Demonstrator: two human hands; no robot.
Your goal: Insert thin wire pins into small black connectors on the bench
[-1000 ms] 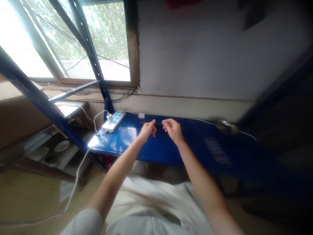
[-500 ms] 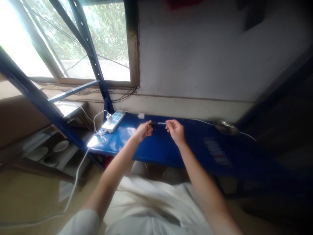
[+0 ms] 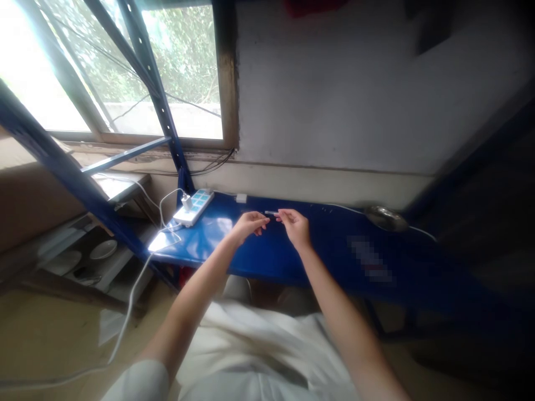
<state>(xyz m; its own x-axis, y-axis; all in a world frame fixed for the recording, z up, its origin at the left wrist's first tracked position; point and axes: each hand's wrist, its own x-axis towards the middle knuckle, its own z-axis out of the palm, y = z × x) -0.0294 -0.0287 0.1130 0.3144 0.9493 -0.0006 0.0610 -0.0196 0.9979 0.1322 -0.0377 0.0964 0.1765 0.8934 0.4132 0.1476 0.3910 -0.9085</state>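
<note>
Above the blue table (image 3: 259, 253), my two hands are close together. My right hand (image 3: 295, 225) pinches a slim, pen-like stick (image 3: 271, 213), most likely a pen, whose exposed end points left and looks partly clear and partly dark. My left hand (image 3: 252, 224) has its fingers drawn together just below and left of that end. Whether its fingertips touch the pen or hold some small piece is too small to make out.
A white power strip (image 3: 194, 208) with a plug in it lies at the table's left end. Near the wall are a small white adapter (image 3: 241, 197) and a shiny metal dish (image 3: 385, 218). A white cable (image 3: 131, 306) hangs off the left side. Blue uprights (image 3: 156, 92) frame the window.
My right hand has shifted slightly left, and less of the pen shows. The left fingers have moved a little right and lower; the black piece seen at them is no longer distinct.
</note>
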